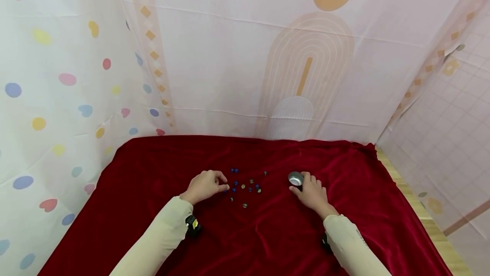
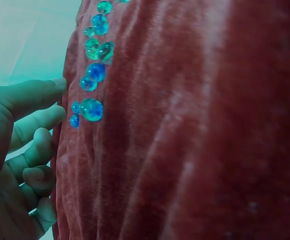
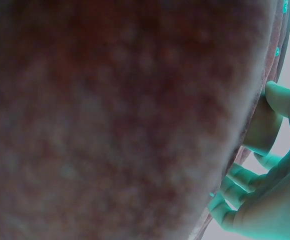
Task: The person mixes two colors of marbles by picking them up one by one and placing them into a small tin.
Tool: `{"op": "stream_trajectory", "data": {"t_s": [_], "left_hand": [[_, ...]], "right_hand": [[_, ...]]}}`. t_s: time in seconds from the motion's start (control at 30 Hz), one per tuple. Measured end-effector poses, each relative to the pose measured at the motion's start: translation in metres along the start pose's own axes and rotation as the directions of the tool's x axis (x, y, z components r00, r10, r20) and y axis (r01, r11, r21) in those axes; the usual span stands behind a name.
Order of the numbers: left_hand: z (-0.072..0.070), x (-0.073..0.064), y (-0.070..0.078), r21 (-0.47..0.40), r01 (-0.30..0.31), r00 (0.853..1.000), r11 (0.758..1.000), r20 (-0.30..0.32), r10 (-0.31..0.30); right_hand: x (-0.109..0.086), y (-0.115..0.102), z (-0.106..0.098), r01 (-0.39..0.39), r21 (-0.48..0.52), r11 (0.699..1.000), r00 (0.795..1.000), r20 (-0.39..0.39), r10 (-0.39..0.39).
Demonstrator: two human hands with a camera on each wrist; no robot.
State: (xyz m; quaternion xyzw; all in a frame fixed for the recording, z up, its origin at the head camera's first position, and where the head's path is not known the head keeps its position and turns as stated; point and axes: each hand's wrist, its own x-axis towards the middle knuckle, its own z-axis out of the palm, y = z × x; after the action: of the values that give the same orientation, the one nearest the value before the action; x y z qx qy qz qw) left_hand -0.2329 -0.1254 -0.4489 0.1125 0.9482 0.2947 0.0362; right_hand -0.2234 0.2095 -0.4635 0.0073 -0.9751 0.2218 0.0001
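Observation:
Several glass marbles (image 1: 243,186), some dark blue and some clear greenish, lie scattered on a red velvet cloth. My left hand (image 1: 206,186) is just left of them, its thumb and fingers apart and loosely bent. In the left wrist view that hand (image 2: 22,150) shows nothing between its fingers, and a large blue-green marble (image 2: 91,110) lies close to the fingertips. To the right of the marbles, my right hand (image 1: 314,192) holds a small silver metal cup (image 1: 296,179) by its side. The right wrist view shows the thumb against the cup (image 3: 264,125); what the cup contains cannot be seen.
The red cloth (image 1: 268,242) covers the table and lies in soft folds. A patterned curtain (image 1: 214,67) hangs behind it, with more fabric at both sides. Pale wood boards (image 1: 425,220) show beyond the cloth's right edge.

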Motion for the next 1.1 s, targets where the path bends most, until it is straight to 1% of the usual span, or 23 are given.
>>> {"op": "stream_trajectory", "data": {"t_s": [0.1, 0.4, 0.57, 0.7, 0.9, 1.1], "left_hand": [[0.002, -0.002, -0.002, 0.009, 0.008, 1.000, 1.000, 0.016, -0.008], [0.006, -0.005, -0.008, 0.033, 0.025, 0.999, 0.999, 0.021, -0.025], [0.010, -0.006, -0.010, 0.054, 0.038, 0.998, 0.998, 0.037, -0.040], [0.012, -0.005, -0.009, 0.046, 0.041, 0.999, 0.998, 0.032, -0.043], [0.011, -0.002, -0.008, 0.044, 0.026, 1.000, 0.999, 0.014, -0.027], [0.011, -0.005, -0.009, 0.023, 0.038, 0.999, 0.999, 0.014, -0.038]], "right_hand": [[-0.001, 0.000, 0.001, -0.001, 0.002, 1.000, 1.000, 0.005, 0.001], [-0.001, 0.000, 0.000, 0.010, -0.002, 1.000, 1.000, -0.001, -0.010], [-0.002, 0.002, 0.003, -0.003, 0.009, 1.000, 1.000, 0.008, 0.003], [-0.002, 0.003, 0.004, -0.001, 0.009, 1.000, 1.000, 0.015, 0.001], [0.001, 0.002, -0.001, 0.002, 0.007, 1.000, 1.000, 0.004, -0.002], [0.001, 0.000, -0.001, 0.005, 0.002, 1.000, 1.000, 0.010, -0.005]]}}
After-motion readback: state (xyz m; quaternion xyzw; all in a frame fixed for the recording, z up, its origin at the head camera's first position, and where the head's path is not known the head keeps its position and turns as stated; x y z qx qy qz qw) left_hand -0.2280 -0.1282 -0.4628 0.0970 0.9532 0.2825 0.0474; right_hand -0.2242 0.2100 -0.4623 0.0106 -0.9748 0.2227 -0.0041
